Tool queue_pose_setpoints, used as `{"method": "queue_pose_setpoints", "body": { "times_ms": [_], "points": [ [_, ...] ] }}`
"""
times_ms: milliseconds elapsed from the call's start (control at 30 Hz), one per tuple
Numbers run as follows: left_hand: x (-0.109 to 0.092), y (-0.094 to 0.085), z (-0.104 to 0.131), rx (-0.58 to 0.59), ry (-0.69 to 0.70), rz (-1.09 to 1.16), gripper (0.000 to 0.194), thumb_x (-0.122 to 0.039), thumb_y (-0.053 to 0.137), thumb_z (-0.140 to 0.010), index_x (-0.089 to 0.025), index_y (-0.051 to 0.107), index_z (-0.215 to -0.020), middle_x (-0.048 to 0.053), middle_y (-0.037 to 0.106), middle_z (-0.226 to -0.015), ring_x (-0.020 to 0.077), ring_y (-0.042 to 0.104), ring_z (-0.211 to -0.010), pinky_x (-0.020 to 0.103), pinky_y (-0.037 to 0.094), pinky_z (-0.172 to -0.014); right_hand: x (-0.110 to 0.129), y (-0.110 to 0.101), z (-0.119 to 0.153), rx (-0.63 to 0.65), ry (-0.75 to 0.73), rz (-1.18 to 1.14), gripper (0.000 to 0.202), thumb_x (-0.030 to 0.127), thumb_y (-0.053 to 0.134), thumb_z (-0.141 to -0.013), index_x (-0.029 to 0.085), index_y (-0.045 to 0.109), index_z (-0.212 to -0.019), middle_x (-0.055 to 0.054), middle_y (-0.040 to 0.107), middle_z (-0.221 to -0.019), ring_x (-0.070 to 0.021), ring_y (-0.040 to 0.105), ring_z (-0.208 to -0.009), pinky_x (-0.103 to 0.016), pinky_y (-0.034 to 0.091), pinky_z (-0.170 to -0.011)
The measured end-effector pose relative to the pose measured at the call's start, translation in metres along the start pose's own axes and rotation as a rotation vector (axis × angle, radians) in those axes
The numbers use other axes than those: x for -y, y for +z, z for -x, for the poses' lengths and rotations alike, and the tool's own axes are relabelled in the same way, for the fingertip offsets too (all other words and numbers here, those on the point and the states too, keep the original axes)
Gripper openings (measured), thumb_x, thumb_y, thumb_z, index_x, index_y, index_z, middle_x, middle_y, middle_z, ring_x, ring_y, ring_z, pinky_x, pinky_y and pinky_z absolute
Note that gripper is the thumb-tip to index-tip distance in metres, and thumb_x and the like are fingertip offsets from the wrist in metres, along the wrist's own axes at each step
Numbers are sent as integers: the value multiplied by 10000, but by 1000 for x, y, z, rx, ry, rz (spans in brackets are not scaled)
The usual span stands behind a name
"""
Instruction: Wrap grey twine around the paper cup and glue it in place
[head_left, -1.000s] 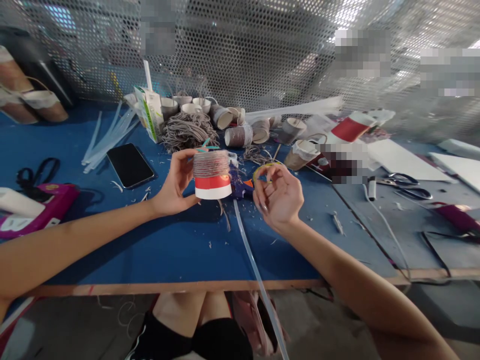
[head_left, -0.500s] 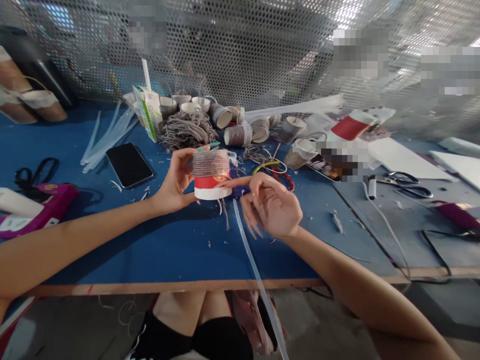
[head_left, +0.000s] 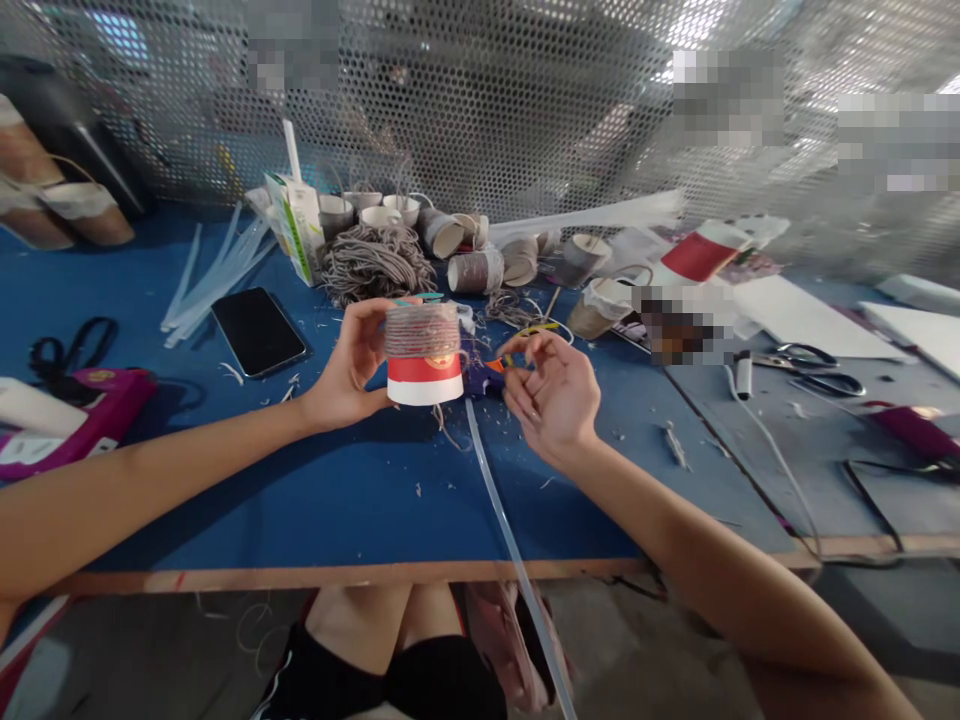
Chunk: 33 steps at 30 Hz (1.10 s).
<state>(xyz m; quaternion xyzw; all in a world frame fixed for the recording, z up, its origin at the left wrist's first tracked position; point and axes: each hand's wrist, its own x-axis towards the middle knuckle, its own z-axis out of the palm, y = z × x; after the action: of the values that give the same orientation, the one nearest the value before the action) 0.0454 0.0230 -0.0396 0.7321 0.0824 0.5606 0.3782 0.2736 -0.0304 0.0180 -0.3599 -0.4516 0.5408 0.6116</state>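
Observation:
My left hand (head_left: 352, 365) grips a paper cup (head_left: 425, 390), red and white below, with grey-brown cord (head_left: 421, 330) wound in rows around the other end. A loose cord end hangs under it. To the right of the cup, my right hand (head_left: 559, 390) is palm up with curled fingers. Its fingertips are at a small orange and yellow part beside a dark blue tool, probably a glue gun (head_left: 484, 382). Whether they grip that part is hard to make out. From the blue tool a long clear glue stick (head_left: 499, 520) runs down over the table edge.
Behind the cup lie a heap of cord (head_left: 379, 260) and several cord-wrapped cups (head_left: 476, 270). A phone (head_left: 259, 330), clear sticks (head_left: 214, 275) and a drink carton (head_left: 296, 225) are to the left. Scissors (head_left: 814, 365) and a white cable (head_left: 772, 440) lie right.
My right index finger has left the side of the cup. The right hand has drawn away to the right, its fingers now curled by the blue tool. My left hand still holds the cup.

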Motion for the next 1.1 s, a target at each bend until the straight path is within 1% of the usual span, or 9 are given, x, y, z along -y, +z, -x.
{"method": "queue_pose_setpoints", "body": {
  "times_ms": [67,167,300,400,500,733,800,967,1100],
  "points": [
    [3,-1,0,-10,16,-10,858,-341,917,-650,-336,403,-1336,97,488,-1471,249,498,-1376,415,481,-1124,-3,1,3,-64,-177,55,212,412,567,-872,242,459,-807,23,625,-893,-17,359,-329,-186,225,-238],
    [7,-1,2,-18,23,-29,887,-339,924,-636,-318,406,-1355,106,496,-1439,261,493,-1371,442,442,-1162,-4,0,8,51,-389,191,251,417,657,-847,288,485,-976,-29,581,-1266,-13,444,-419,-209,351,-295],
    [6,0,3,0,20,-59,830,-361,886,-686,-301,410,-1364,114,518,-1396,265,520,-1336,453,461,-1140,-2,-5,9,352,-453,429,754,373,865,-642,359,431,-1258,-101,323,-1586,-76,594,-625,-250,463,-401],
    [1,2,3,27,19,-37,802,-358,871,-705,-300,403,-1354,117,512,-1398,245,555,-1290,410,510,-1085,-2,-8,7,451,-393,564,938,295,912,-580,358,392,-1359,-133,308,-1596,-100,618,-664,-241,471,-394],
    [-2,5,2,57,4,-18,791,-332,871,-706,-301,395,-1337,118,493,-1415,243,562,-1285,398,531,-1057,-4,-9,4,447,-381,598,839,239,860,-670,366,391,-1355,-123,401,-1547,-30,503,-511,-226,441,-371],
    [0,8,4,114,53,-222,1056,-440,911,-630,-320,276,-1465,150,369,-1535,353,387,-1455,567,403,-1163,-10,-9,5,400,-440,617,801,206,866,-651,312,416,-1305,-120,554,-1414,-21,470,-443,-230,412,-380],
    [-3,7,4,106,110,-321,1114,-465,907,-625,-320,244,-1508,153,358,-1550,363,382,-1454,581,373,-1181,-11,-10,5,394,-461,664,779,189,846,-668,307,426,-1314,-123,545,-1431,-14,443,-430,-224,388,-364],
    [-13,5,4,59,102,-561,816,-360,811,-775,-297,395,-1474,126,523,-1401,302,523,-1318,495,502,-1086,-12,-9,5,405,-500,768,698,175,758,-773,313,422,-1368,-123,524,-1473,-12,431,-422,-252,465,-421],
    [-7,6,4,-87,85,-506,861,-417,857,-719,-306,410,-1446,114,494,-1362,282,550,-1267,426,566,-999,-11,-7,7,418,-505,776,788,204,780,-772,340,357,-1423,-152,360,-1595,-3,445,-424,-241,420,-374]
  ]
}}
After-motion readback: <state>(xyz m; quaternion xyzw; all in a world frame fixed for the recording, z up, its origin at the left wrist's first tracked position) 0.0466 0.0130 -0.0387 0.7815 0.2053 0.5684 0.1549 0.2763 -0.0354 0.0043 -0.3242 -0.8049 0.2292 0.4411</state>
